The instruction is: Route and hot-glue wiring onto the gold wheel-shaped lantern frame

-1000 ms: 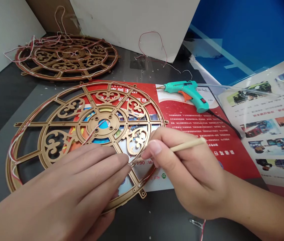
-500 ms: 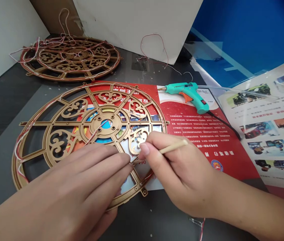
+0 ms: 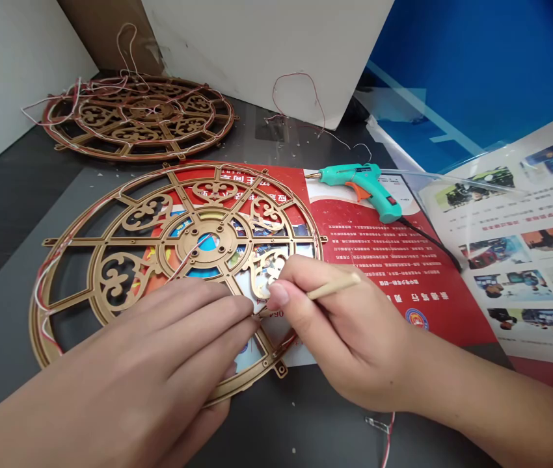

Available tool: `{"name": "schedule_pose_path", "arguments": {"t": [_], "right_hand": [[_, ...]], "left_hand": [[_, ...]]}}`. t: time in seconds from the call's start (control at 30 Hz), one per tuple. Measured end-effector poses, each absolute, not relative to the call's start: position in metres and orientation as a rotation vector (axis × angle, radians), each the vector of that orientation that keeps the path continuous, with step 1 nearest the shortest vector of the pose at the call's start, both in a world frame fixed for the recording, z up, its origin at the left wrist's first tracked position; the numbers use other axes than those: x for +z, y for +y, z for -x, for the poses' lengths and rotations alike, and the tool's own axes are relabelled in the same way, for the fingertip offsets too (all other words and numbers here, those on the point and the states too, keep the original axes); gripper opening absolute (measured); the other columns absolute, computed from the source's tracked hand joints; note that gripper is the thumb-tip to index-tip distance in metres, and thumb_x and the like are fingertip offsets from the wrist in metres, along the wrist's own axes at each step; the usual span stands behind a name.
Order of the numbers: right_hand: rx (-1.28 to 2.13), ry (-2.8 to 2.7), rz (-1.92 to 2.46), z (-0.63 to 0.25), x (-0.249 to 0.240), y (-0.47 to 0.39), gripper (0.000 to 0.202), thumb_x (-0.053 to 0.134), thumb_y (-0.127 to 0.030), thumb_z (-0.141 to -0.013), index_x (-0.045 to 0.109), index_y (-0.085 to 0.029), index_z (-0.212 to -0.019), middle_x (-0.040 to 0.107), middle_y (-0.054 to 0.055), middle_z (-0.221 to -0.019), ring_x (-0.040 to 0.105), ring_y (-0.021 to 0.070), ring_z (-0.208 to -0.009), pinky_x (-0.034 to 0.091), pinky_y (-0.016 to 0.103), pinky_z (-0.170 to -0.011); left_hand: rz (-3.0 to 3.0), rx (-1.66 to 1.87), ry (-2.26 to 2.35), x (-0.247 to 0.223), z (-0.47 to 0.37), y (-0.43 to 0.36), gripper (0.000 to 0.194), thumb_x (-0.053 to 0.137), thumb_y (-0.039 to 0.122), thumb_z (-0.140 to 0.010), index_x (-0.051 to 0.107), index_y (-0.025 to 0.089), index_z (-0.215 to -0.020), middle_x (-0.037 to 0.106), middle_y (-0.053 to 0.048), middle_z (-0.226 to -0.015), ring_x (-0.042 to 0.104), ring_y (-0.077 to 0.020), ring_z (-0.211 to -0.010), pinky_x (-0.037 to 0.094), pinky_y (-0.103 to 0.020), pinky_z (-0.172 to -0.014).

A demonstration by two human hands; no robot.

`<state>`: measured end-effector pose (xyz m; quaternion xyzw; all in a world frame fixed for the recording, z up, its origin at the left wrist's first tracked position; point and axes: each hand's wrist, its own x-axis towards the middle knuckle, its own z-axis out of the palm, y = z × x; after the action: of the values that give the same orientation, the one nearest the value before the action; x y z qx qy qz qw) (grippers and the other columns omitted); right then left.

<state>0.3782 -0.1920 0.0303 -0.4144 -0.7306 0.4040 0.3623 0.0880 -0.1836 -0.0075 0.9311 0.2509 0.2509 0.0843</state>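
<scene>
Slanting in from the lower left, the left hand [image 3: 169, 351], fingers together, grips the bronze wheel [image 3: 226, 244] left of centre. From the lower right, the right hand [image 3: 349, 331] pinches a pale stick [image 3: 334, 286], its tip apparently hidden.

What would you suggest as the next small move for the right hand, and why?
Perhaps a gentle press with the stick close to the left hand: the right hand holds it like a pen, pointed there, and the left hand seems to steady the frame.
</scene>
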Motion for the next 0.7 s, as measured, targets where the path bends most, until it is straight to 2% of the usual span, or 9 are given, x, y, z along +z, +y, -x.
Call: {"name": "schedule_pose_path", "arguments": {"t": [0.07, 0.13, 0.23, 0.33, 0.43, 0.53, 0.7], "right_hand": [[1.036, -1.829, 1.011, -0.38, 0.023, -0.195, 0.04, 0.058, -0.022, -0.134, 0.052, -0.027, -0.095, 0.063, -0.004, -0.086, 0.061, 0.0137, -0.073, 0.048, 0.03, -0.071], [0.981, -1.724, 1.017, -0.381, 0.017, -0.198, 0.043, 0.059, -0.024, -0.135, 0.051, -0.027, -0.093, 0.061, -0.004, -0.084, 0.06, 0.014, -0.072, 0.047, 0.031, -0.069], [0.965, -1.674, 1.019, -0.38, 0.013, -0.199, 0.044, 0.058, -0.025, -0.136, 0.053, -0.026, -0.092, 0.062, -0.004, -0.085, 0.059, 0.014, -0.073, 0.048, 0.031, -0.07], [1.009, -1.727, 1.005, -0.38, 0.015, -0.197, 0.043, 0.06, -0.025, -0.136, 0.054, -0.026, -0.093, 0.062, -0.004, -0.084, 0.06, 0.0127, -0.071, 0.049, 0.03, -0.072], [1.018, -1.765, 1.028, -0.381, 0.019, -0.195, 0.043, 0.058, -0.027, -0.136, 0.054, -0.026, -0.094, 0.061, -0.005, -0.082, 0.058, 0.0125, -0.069, 0.049, 0.03, -0.071], [1.023, -1.787, 1.075, -0.38, 0.021, -0.194, 0.042, 0.061, -0.027, -0.134, 0.052, -0.027, -0.093, 0.061, -0.005, -0.08, 0.058, 0.0134, -0.069, 0.047, 0.031, -0.071], [1.053, -1.775, 1.102, -0.375, 0.024, -0.194, 0.044, 0.066, -0.027, -0.131, 0.051, -0.028, -0.09, 0.06, -0.006, -0.079, 0.058, 0.0137, -0.068, 0.045, 0.033, -0.07]], "left_hand": [[-2.792, 0.74, 0.751, -0.008, -0.089, -0.183, 0.056, 0.071, 0.014, -0.113, 0.076, 0.033, -0.165, 0.087, -0.004, -0.153, 0.085, -0.0321, -0.141, 0.077, -0.053, -0.121], [-2.824, 0.732, 0.709, -0.007, -0.091, -0.181, 0.055, 0.066, 0.014, -0.114, 0.074, 0.031, -0.166, 0.088, -0.005, -0.151, 0.085, -0.0301, -0.139, 0.075, -0.049, -0.119], [-2.843, 0.732, 0.645, -0.005, -0.095, -0.179, 0.055, 0.058, 0.011, -0.116, 0.072, 0.029, -0.166, 0.089, -0.005, -0.147, 0.084, -0.0252, -0.139, 0.07, -0.041, -0.126], [-2.806, 0.759, 0.674, -0.005, -0.096, -0.18, 0.049, 0.062, 0.013, -0.115, 0.075, 0.032, -0.159, 0.089, -0.002, -0.146, 0.083, -0.0235, -0.137, 0.065, -0.037, -0.129], [-2.796, 0.779, 0.697, -0.007, -0.094, -0.181, 0.049, 0.066, 0.014, -0.112, 0.077, 0.033, -0.156, 0.089, -0.002, -0.147, 0.084, -0.0258, -0.135, 0.064, -0.039, -0.126], [-2.82, 0.758, 0.67, -0.007, -0.094, -0.18, 0.054, 0.063, 0.014, -0.11, 0.074, 0.033, -0.159, 0.089, -0.003, -0.146, 0.084, -0.0275, -0.137, 0.064, -0.041, -0.129], [-2.848, 0.761, 0.653, -0.007, -0.095, -0.176, 0.052, 0.06, 0.015, -0.112, 0.073, 0.032, -0.16, 0.089, -0.004, -0.146, 0.083, -0.0272, -0.137, 0.062, -0.042, -0.13]]}}
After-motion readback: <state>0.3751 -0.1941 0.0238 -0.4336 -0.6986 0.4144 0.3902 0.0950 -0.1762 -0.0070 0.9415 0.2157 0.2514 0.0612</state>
